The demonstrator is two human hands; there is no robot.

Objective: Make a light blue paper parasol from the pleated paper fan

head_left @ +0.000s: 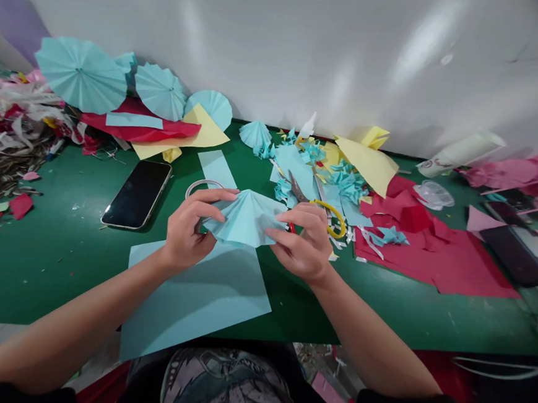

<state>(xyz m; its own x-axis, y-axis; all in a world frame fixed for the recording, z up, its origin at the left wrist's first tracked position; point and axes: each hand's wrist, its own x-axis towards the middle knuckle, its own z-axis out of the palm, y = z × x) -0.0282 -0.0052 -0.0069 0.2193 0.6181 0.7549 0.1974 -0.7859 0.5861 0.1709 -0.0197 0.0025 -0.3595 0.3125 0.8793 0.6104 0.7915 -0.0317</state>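
Between my two hands is a light blue pleated paper fan, spread wide with its folds meeting at the top. Its left edge is pinched by my left hand, fingers above and thumb below. My right hand grips the right edge the same way. Beneath the fan, a light blue paper sheet lies on the table and hangs over its front edge. Just beyond my right hand are scissors with yellow handles. A roll of tape sits behind my left hand, partly hidden.
A black phone lies at left. Finished blue paper rosettes lean against the wall behind. Blue paper scraps and red paper sheets cover the right side. A heap of ribbons and cords fills the far left.
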